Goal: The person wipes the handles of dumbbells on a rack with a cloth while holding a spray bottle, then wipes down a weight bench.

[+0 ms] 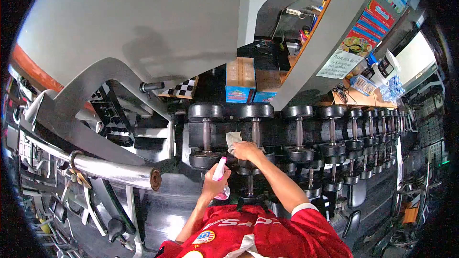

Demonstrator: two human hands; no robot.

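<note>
My left hand is closed around a pink and white spray bottle, held upright in front of my red shirt. In my right hand is a pale cloth, bunched under the fingers and reaching over the rack between two dumbbells. One black dumbbell with a metal handle lies just beside and partly under that hand, its near end mostly hidden. Left of the cloth rests another dumbbell, apart from the hand.
More dumbbells line the rack to the right, with a lower row beneath. Cardboard boxes stand behind it. To the left is a weight machine with a thick metal bar. A wooden table holds containers at the back right.
</note>
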